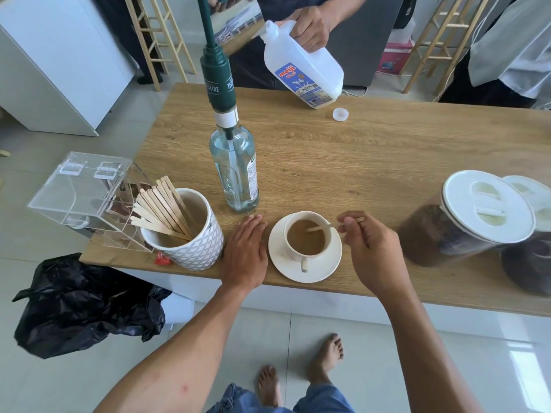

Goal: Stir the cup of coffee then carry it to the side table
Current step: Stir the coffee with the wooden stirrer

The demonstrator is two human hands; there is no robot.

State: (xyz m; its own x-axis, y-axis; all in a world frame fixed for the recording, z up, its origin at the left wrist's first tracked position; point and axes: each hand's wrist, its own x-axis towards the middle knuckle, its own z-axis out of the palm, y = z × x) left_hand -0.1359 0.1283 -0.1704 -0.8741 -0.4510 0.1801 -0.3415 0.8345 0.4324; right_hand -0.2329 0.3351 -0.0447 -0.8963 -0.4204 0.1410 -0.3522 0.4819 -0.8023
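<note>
Right hand (369, 242) is pinching the stirrer (320, 227) in the coffee cup (308, 238), left hand (246, 248) lying flat on the table (372, 162); gentle circling is advisable to avoid spillage.

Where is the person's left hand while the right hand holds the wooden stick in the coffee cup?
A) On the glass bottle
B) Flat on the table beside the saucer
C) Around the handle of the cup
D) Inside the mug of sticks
B: the left hand lies with straight fingers on the table, left of the saucer; the right hand pinches the wooden stick in the cup.
</note>
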